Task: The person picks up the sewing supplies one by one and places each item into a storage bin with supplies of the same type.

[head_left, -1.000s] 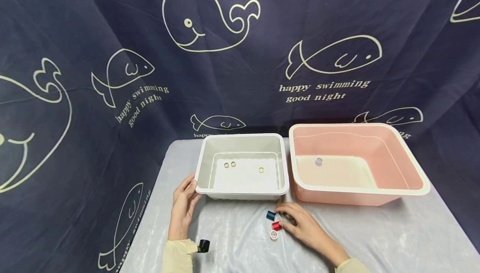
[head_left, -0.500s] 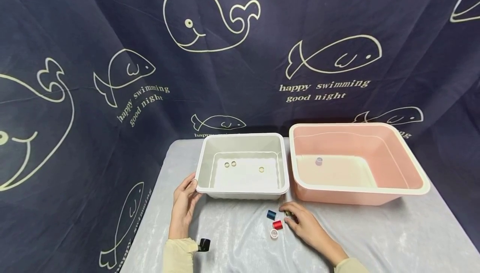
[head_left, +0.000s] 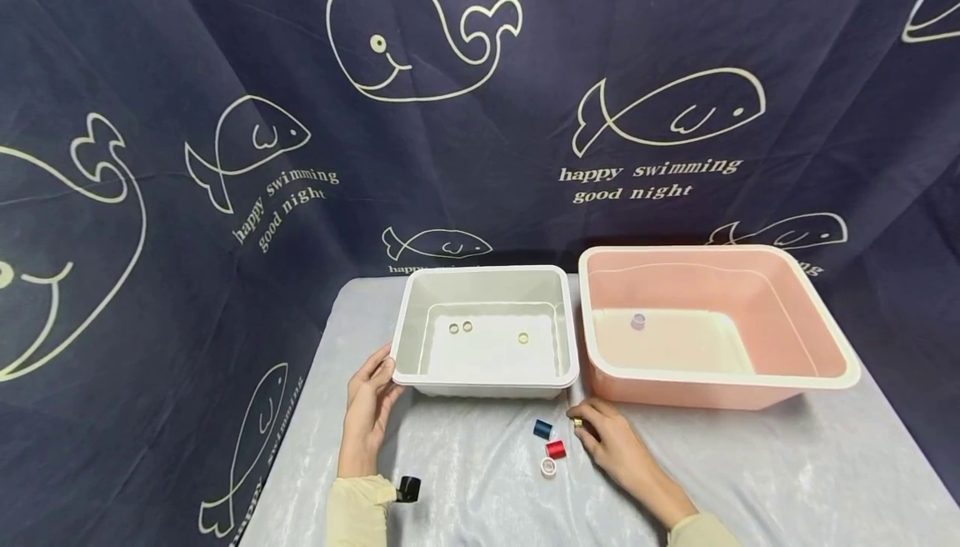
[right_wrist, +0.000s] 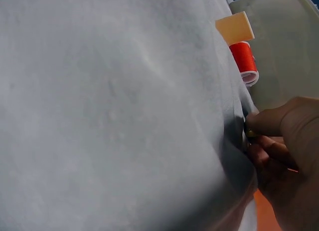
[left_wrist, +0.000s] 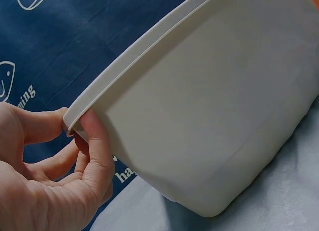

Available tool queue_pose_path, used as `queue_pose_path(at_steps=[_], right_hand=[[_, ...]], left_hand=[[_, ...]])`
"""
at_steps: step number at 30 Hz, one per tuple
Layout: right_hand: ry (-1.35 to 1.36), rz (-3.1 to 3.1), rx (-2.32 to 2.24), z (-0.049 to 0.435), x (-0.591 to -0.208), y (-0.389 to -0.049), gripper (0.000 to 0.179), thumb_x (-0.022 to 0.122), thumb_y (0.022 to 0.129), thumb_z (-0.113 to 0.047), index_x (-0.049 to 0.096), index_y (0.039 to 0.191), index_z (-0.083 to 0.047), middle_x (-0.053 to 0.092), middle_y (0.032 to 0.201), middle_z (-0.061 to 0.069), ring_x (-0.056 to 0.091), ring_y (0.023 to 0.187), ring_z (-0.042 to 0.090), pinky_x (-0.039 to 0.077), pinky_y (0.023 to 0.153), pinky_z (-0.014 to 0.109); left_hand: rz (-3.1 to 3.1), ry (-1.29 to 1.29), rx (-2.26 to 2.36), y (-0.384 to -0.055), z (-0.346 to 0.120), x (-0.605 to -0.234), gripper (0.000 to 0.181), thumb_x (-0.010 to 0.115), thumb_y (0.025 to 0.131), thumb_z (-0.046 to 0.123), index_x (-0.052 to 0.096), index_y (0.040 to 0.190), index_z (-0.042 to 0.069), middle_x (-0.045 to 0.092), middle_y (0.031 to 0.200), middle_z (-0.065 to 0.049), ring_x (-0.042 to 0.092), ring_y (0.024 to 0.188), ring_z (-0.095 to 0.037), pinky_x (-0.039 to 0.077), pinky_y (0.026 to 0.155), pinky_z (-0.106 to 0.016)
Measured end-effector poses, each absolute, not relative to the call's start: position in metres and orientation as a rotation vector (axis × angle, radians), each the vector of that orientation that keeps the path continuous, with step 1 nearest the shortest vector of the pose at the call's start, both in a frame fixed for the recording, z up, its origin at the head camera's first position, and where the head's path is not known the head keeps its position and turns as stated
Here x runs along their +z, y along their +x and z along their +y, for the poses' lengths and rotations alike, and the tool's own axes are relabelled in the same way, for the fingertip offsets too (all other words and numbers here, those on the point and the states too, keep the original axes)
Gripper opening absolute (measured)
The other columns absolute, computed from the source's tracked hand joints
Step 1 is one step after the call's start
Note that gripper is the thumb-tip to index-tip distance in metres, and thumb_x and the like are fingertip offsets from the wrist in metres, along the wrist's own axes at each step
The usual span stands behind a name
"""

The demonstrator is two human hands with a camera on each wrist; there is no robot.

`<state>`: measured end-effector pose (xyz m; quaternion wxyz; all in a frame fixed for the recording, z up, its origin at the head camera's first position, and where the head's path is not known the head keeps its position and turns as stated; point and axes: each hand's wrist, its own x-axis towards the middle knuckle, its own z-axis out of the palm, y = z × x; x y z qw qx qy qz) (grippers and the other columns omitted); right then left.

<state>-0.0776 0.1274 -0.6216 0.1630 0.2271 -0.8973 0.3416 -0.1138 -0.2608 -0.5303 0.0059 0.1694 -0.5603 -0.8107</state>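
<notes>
The front left corner of the grey bin (head_left: 483,368) is gripped at the rim by the left hand (head_left: 367,393), with the thumb and fingers pinching the edge. A small yellow piece (head_left: 577,422) is pinched between the thumb and fingers of the right hand (head_left: 615,443); its form is largely hidden. The piece is located at the table (head_left: 465,480), in front of the gap between the grey bin and the pink bin (head_left: 697,393); whether it is lifted cannot be told.

A blue spool (head_left: 542,429), a red spool (head_left: 555,449) and a white spool (head_left: 548,468) are set close together, left of the right hand. Three small rings (head_left: 523,338) are contained in the grey bin, two of them side by side. A pale purple piece (head_left: 638,321) is contained in the pink bin.
</notes>
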Motion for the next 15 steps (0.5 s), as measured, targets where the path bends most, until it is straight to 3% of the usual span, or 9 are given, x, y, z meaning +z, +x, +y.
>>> queue_pose_path(at_steps=[10, 15], right_hand=[[0.544, -2.694, 0.913, 0.127, -0.611, -0.074, 0.028, 0.088, 0.079, -0.007, 0.074, 0.101, -0.016, 0.072, 0.097, -0.003, 0.067, 0.092, 0.015, 0.057, 0.079, 0.039], [0.622, -2.626, 1.007, 0.125, -0.602, -0.071, 0.032, 0.089, 0.076, -0.004, 0.074, 0.102, -0.015, 0.072, 0.096, -0.004, 0.066, 0.090, 0.012, 0.056, 0.079, 0.034]], left_hand=[[-1.751, 0.539, -2.536, -0.114, -0.260, -0.530, 0.049, 0.054, 0.107, 0.008, 0.044, 0.154, -0.004, 0.065, 0.129, -0.008, 0.071, 0.111, -0.017, 0.061, 0.085, -0.022], [-1.754, 0.541, -2.532, -0.114, -0.260, -0.531, 0.049, 0.055, 0.107, 0.008, 0.044, 0.154, -0.005, 0.066, 0.127, -0.007, 0.071, 0.109, -0.016, 0.061, 0.084, -0.021]])
